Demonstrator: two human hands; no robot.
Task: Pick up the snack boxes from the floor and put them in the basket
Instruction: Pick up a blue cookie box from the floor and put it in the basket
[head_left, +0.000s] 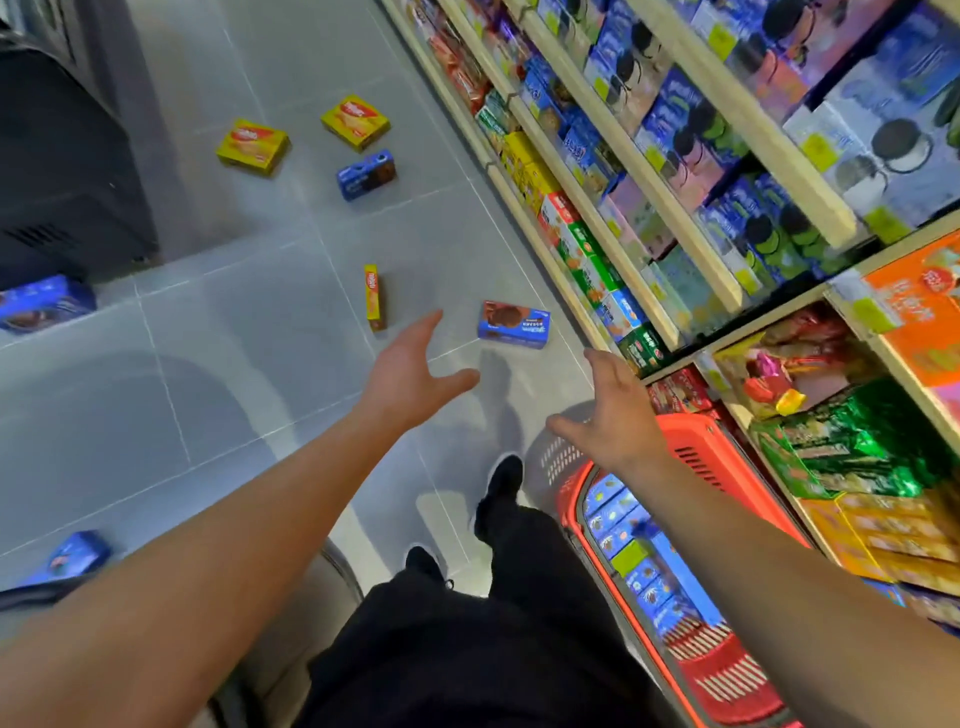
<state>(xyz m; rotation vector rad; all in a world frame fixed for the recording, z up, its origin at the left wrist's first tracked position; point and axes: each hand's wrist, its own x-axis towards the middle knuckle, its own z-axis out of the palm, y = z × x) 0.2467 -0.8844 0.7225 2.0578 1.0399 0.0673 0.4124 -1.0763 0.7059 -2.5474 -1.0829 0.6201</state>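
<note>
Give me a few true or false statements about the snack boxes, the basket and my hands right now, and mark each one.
1. Both hands are empty. True: the left hand and right hand hold nothing, fingers spread.
2. The red basket is empty. False: it already holds blue boxes.
3. Two yellow boxes lie flat on the floor farther up the aisle. True.
4. The nearest blue box sits on a shelf. False: it lies on the floor tiles.
5. The narrow yellow box lies inside the basket. False: it is on the floor.
</note>
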